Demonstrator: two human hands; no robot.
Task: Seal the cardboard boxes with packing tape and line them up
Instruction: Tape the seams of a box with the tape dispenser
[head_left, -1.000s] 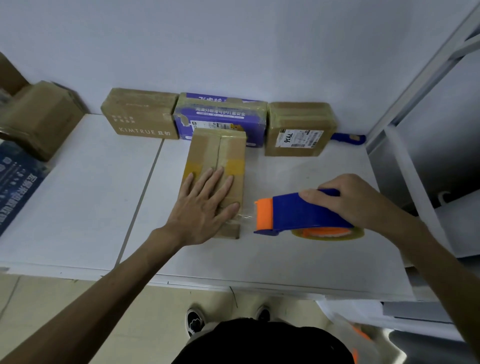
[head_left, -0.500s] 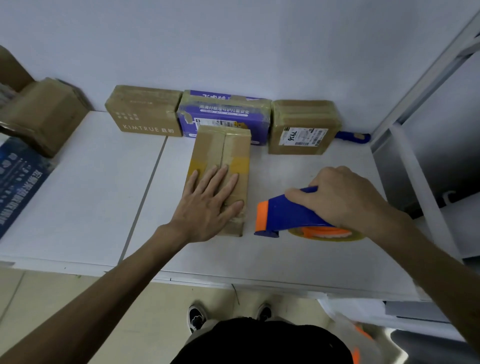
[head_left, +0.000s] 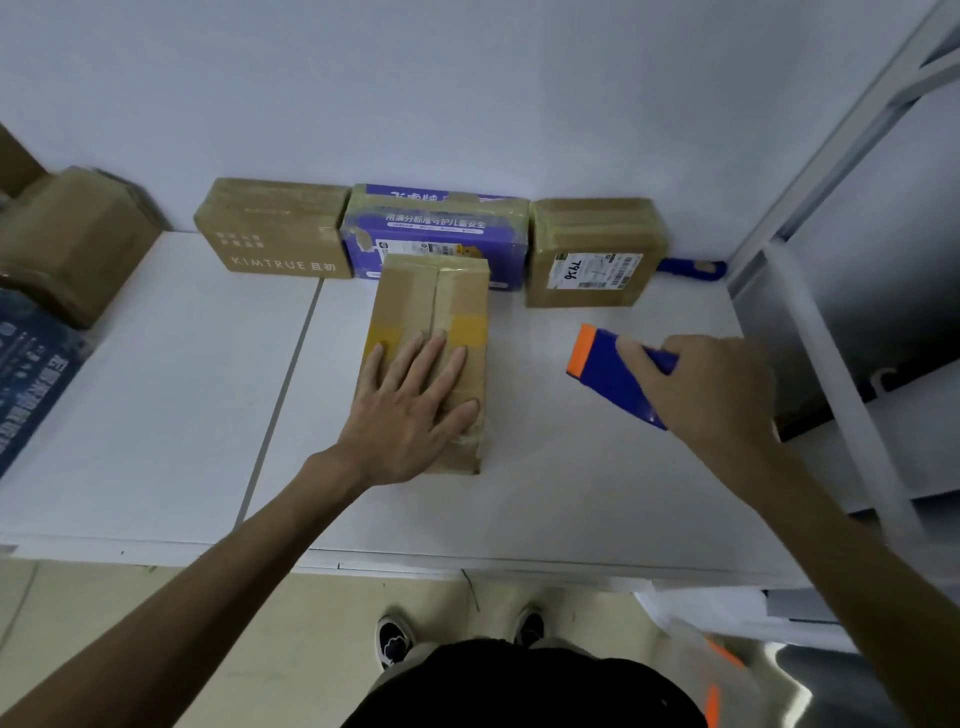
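On the bench, our left hand presses spread fingers on the box; our right hand, fingers curled, grips the tape dispenser.

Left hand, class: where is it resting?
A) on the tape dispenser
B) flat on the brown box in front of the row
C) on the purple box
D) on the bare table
B: the left hand lies flat, fingers spread, on the box; the right hand grips the tape dispenser.
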